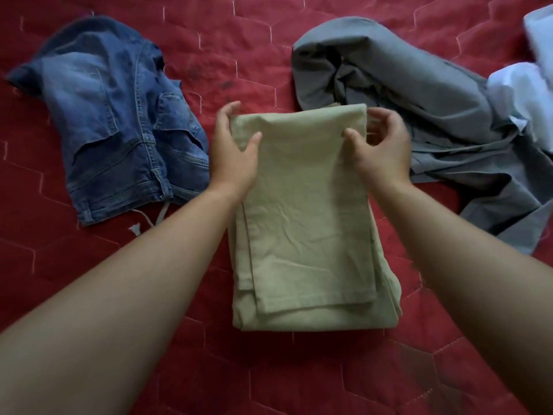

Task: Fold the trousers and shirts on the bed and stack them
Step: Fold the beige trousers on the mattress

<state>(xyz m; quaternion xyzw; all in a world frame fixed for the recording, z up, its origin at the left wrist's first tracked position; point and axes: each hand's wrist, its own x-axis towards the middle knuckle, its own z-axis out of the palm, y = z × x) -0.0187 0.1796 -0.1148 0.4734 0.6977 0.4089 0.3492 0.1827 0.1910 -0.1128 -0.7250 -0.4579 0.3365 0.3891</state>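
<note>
Pale green trousers [308, 223] lie folded in several layers in the middle of the red quilted bed [233, 55]. My left hand [233, 154] grips the far left corner of the fold, thumb on top and fingers curled round the edge. My right hand [380, 148] grips the far right corner the same way. Crumpled blue jeans [119, 121] lie to the left. A rumpled grey garment [419, 103] lies to the right, just behind my right hand.
A white or pale blue garment [526, 88] sits at the far right edge, partly cut off. Red quilt shows in front of the folded trousers and between the jeans and the grey garment.
</note>
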